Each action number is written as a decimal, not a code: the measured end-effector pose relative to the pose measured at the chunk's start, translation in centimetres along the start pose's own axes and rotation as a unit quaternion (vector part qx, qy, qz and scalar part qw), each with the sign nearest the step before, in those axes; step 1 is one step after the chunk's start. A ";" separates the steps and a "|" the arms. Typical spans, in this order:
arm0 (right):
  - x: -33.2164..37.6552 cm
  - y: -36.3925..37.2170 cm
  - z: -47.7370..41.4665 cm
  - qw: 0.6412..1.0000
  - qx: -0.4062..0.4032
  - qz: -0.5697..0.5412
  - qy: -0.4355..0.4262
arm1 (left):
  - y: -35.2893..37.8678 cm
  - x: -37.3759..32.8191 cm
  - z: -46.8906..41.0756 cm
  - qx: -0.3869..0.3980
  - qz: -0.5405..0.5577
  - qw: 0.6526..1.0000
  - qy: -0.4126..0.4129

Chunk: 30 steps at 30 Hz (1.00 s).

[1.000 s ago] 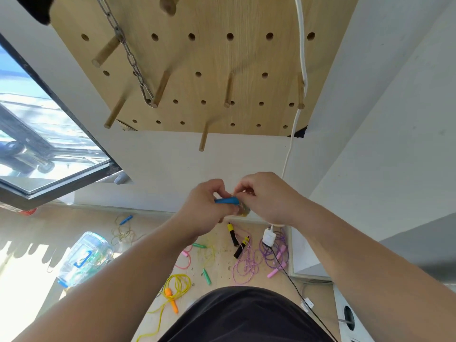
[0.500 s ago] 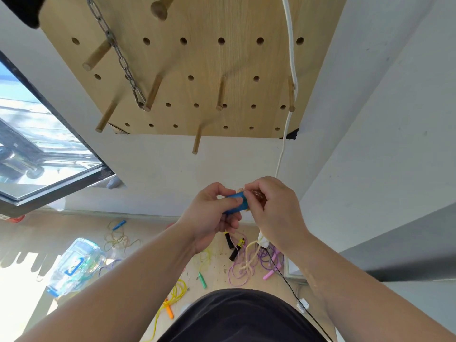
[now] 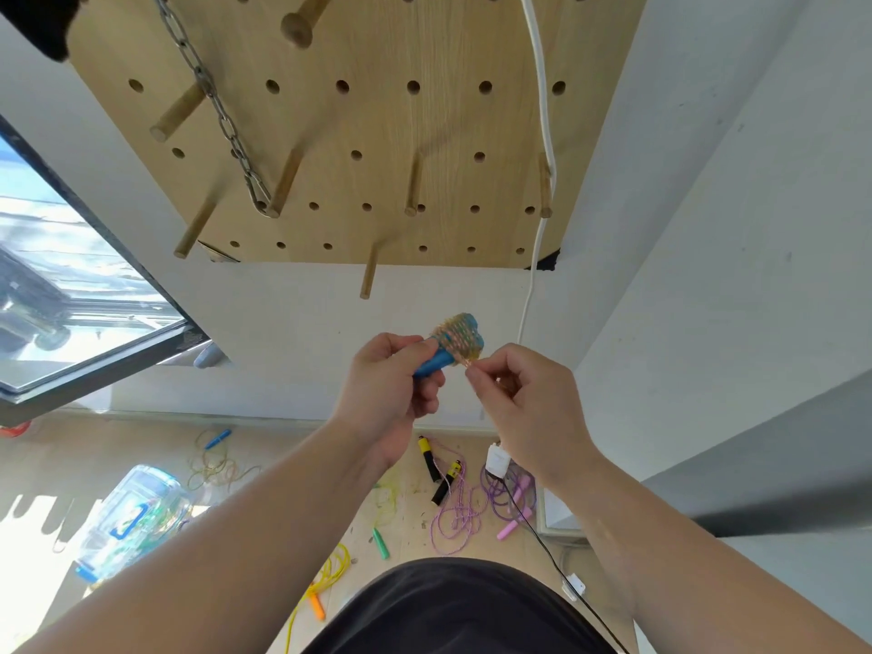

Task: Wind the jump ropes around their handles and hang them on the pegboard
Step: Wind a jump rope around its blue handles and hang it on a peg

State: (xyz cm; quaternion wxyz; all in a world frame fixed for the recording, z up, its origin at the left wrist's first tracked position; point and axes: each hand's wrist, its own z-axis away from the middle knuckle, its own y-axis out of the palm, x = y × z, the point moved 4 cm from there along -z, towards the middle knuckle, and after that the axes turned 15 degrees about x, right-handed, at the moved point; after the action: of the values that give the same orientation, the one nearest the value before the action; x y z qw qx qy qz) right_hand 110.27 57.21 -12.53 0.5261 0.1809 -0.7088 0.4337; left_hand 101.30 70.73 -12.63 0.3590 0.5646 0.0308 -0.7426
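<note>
A: What is covered?
B: The blue plastic handles' (image 3: pixel 436 361) lower ends are hidden in the left hand (image 3: pixel 382 398); the thin tan rope's (image 3: pixel 460 336) tip is lost between fingertips (image 3: pixel 474 378) of the right hand (image 3: pixel 528 403).
A: And cropped?
B: The light wooden pegboard (image 3: pixel 424 134) (its grey metal chain (image 3: pixel 222 122) too) is cut by the top edge.

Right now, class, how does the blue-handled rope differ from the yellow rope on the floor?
The blue-handled rope is wound tightly round its handles; the yellow rope sprawls loose. The left hand grips the blue-handled rope, the right hand pinches its end; the yellow rope lies on the floor. Both are off the pegboard.
</note>
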 end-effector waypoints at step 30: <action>1.5 -0.1 -1.8 0.905 0.118 -0.397 0.097 | 0.0 -2.5 1.9 0.114 -0.401 0.896 0.152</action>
State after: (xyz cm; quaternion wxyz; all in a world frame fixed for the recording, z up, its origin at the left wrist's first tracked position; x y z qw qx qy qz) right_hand 110.83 58.88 -10.97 0.6958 0.4652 -0.4673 0.2847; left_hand 100.05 71.10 -9.83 -0.0447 0.6473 0.2237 -0.7272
